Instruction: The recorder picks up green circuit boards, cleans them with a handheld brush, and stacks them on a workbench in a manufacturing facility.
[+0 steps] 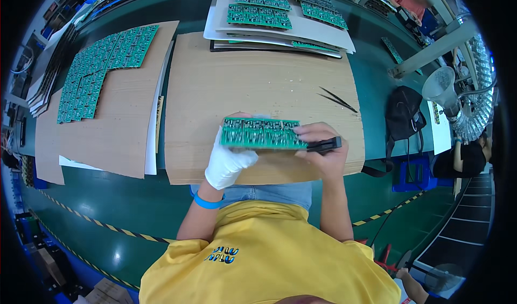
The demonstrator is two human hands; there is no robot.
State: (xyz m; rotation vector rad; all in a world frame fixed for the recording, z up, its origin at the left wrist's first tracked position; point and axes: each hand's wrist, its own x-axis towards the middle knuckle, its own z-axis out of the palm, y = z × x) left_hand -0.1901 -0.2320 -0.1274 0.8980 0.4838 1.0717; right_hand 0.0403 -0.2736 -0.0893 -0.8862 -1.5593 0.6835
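Observation:
Above the cardboard sheet [231,78], a green circuit board panel [258,134] crowded with small parts is held level in front of me. My left hand [226,161], in a white glove with a blue band at the wrist, grips the panel's left end. At the right end is my bare right hand [326,150], closed around a small black tool [326,145] whose exact kind I cannot make out. Fingers of that hand also touch the panel's edge. A pair of black tweezers [338,99] lies on the cardboard, beyond my right hand.
More green panels [102,62] lie on cardboard at the left, and others [258,16] on stacked white sheets at the back. To the right are a black bag [404,115] and a clear funnel on a ribbed duct [441,86]. Co-workers sit at the right.

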